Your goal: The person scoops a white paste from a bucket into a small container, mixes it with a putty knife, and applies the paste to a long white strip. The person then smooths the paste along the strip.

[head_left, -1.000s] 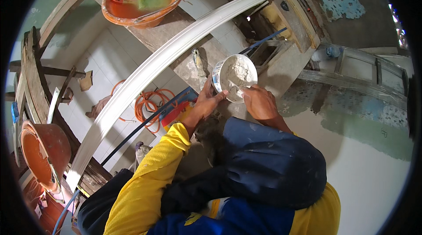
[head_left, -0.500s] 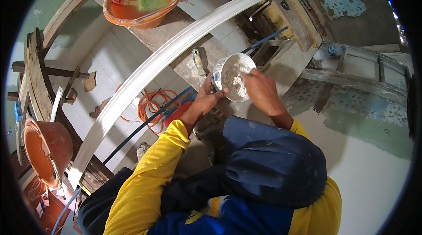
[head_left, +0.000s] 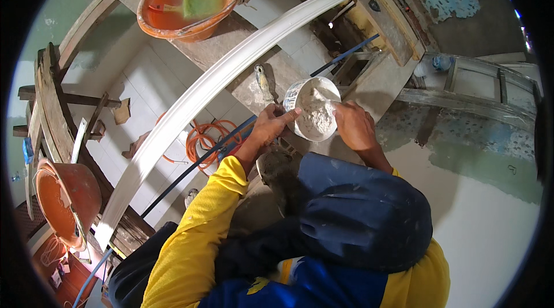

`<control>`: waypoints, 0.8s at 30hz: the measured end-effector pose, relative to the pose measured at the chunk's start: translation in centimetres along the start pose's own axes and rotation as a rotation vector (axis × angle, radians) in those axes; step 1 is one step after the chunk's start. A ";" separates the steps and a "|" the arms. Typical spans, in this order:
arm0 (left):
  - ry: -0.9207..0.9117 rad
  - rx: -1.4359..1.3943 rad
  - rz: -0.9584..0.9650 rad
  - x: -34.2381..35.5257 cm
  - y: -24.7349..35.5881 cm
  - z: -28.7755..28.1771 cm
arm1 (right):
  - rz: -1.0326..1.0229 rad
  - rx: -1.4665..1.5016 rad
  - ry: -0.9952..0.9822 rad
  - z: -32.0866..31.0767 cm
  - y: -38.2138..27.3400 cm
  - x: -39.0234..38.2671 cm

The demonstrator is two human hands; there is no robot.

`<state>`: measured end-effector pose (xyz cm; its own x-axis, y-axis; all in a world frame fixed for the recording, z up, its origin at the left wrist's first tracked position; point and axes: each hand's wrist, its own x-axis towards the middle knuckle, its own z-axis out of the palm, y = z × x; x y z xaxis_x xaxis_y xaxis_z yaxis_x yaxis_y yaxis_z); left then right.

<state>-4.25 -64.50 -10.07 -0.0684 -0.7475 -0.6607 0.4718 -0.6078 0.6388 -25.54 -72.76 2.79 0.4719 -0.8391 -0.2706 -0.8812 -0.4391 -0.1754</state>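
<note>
A white plastic tub (head_left: pixel 293 100) with printed sides is tilted a little toward me, holding a wet, lumpy whitish paste (head_left: pixel 316 116). My left hand (head_left: pixel 270 126) grips its near left side, thumb at the rim. At the right rim, the fingers of my right hand (head_left: pixel 355 126) are closed on a paste-coated tool whose end dips into the mix; its kind is hidden. Just beyond my left hand, a plaster-smeared hand tool with a worn handle (head_left: pixel 262 78) lies on the plank (head_left: pixel 242 86).
A long white moulding (head_left: pixel 202 77) crosses diagonally over the plank. An orange basin (head_left: pixel 190 34) of water with a green-headed brush stands far left; another orange bucket (head_left: pixel 81 192) is at left. An orange hose (head_left: pixel 202 143) lies coiled on the tiles. A window frame (head_left: pixel 473 100) leans at right.
My right hand has shifted slightly right and down, from over the paste to the tub's rim. The tub has moved a little nearer and right, still in my left hand.
</note>
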 end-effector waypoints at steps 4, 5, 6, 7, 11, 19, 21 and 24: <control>-0.093 -0.040 0.008 -0.4 0.8 0.5 | -0.116 -0.114 -0.071 1.6 0.7 0.2; -0.066 -0.037 0.012 -0.5 0.3 0.1 | -0.140 -0.090 -0.055 0.8 0.0 0.3; -0.044 -0.030 0.020 -0.5 -0.3 -0.2 | -0.159 -0.067 -0.034 -0.1 -0.4 0.4; -0.022 -0.024 0.027 -0.4 -0.7 -0.6 | -0.178 -0.044 -0.013 -0.5 -0.5 0.7; -0.116 -0.111 0.048 -0.4 -1.2 0.3 | -0.181 -0.022 -0.079 0.0 0.9 1.3; -0.107 -0.119 0.101 -0.6 -1.2 0.5 | -0.115 0.036 -0.232 -3.4 2.9 0.4; -0.106 -0.142 0.152 -0.1 -1.8 0.4 | -0.129 0.056 -0.132 -2.8 2.4 1.0; -0.092 -0.172 0.157 0.0 -1.8 0.0 | -0.080 0.278 -0.300 -3.9 0.2 1.0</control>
<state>-5.08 -63.37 -11.23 -0.0580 -0.8552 -0.5150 0.6253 -0.4332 0.6491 -25.33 -74.95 6.20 0.5619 -0.6574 -0.5021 -0.8197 -0.3608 -0.4449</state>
